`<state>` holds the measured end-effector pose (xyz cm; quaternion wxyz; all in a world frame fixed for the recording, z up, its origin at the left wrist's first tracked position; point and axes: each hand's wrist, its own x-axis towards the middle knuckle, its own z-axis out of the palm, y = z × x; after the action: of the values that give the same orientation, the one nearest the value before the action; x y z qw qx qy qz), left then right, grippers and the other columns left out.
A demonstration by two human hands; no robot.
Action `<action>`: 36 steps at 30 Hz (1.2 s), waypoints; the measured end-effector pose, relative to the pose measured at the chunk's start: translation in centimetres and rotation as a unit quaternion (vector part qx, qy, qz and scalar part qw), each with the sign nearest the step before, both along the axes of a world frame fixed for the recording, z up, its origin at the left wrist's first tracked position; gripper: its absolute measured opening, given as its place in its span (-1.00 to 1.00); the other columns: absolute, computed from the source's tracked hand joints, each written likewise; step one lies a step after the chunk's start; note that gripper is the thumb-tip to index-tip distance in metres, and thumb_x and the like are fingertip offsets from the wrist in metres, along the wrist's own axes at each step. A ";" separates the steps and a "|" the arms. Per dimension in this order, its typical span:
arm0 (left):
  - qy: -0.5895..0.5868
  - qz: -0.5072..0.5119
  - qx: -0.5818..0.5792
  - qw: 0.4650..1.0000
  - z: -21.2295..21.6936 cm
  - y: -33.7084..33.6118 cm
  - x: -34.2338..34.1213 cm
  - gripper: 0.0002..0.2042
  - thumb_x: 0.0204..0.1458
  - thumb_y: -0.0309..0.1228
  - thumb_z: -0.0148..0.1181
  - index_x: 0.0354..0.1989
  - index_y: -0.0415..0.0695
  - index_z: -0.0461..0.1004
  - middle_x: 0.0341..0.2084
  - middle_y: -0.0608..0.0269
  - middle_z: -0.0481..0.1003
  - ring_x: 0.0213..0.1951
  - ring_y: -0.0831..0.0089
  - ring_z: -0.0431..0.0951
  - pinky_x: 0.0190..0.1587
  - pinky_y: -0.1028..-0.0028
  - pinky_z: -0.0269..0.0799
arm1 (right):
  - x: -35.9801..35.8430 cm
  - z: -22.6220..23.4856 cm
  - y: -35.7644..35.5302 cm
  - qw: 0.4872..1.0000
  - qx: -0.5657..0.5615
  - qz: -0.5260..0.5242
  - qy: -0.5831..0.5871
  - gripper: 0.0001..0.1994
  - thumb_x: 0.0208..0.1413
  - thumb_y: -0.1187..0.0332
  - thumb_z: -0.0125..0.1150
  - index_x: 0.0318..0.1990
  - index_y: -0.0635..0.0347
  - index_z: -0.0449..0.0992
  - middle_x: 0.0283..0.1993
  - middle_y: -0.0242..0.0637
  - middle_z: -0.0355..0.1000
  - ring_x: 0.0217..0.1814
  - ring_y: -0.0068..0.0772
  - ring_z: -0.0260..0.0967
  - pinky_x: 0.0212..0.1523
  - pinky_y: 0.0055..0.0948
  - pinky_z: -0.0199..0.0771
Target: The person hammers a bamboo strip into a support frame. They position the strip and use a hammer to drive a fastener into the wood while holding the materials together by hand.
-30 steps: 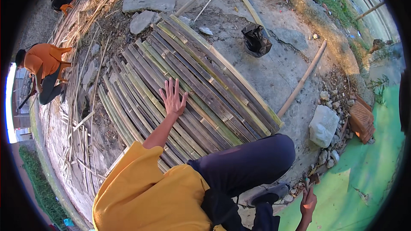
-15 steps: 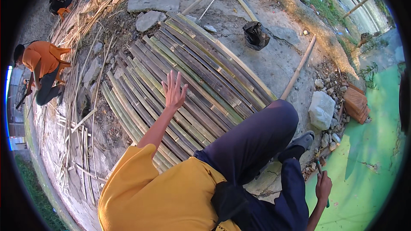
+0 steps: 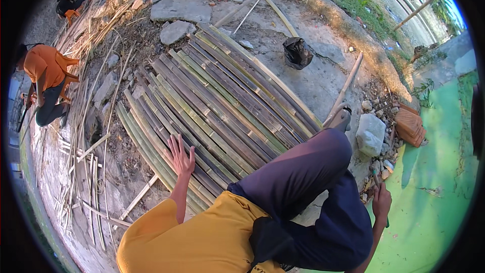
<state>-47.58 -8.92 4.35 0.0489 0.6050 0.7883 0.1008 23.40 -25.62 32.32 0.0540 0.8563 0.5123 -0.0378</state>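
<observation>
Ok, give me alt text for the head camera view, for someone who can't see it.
A person's left hand presses flat, fingers spread, on a mat of split bamboo slats laid on the ground; the right hand grips a thin tool beside rubble. Another person in orange crouches at left.

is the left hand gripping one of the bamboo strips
No, the left hand lies flat with fingers spread on top of the bamboo strips, not closed around any.

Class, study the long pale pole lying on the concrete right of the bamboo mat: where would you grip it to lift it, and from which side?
Grip the pale pole near its middle, from above. It lies flat with bare concrete either side there, while its lower end runs in beside the person's foot and the stones. A mid-length grip should probably balance it.
</observation>
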 end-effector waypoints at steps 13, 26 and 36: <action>-0.012 -0.001 -0.003 1.000 0.2 0.0 -0.1 -0.28 0.34 -0.02 -0.02 0.63 0.05 0.00 0.64 0.04 -0.17 0.64 0.02 -0.26 0.59 -0.12 -0.44 | -3.7 -4.4 -4.2 0.965 0.165 -0.189 0.074 -0.70 0.48 0.14 0.02 -0.15 0.21 0.46 -0.45 0.09 0.48 -0.35 0.30 0.47 -0.33 0.14 0.30; 0.021 0.096 -0.006 0.995 -3.0 2.4 0.6 -0.29 0.42 0.05 -0.14 0.66 0.12 -0.14 0.66 0.09 -0.20 0.65 0.08 -0.28 0.56 -0.20 -0.49 | -1.3 -6.0 7.4 0.883 0.356 -0.259 0.164 -0.61 0.51 0.09 0.01 -0.11 0.33 0.45 -0.41 -0.24 0.32 -0.37 -0.34 0.23 -0.28 -0.22 0.28; -0.008 0.064 0.038 0.997 -2.0 8.2 2.2 -0.26 0.44 0.17 -0.30 0.67 0.10 -0.20 0.66 0.03 -0.31 0.65 0.06 -0.35 0.54 -0.26 -0.54 | -2.1 -2.0 17.1 0.911 0.352 -0.159 0.142 -0.66 0.49 0.14 0.05 -0.14 0.31 0.46 -0.43 -0.04 0.39 -0.42 -0.05 0.33 -0.33 -0.10 0.31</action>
<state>-45.39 -0.76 2.37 0.0252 0.5537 0.8207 0.1385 21.31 -8.47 30.31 -0.3312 0.8754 0.3517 0.0159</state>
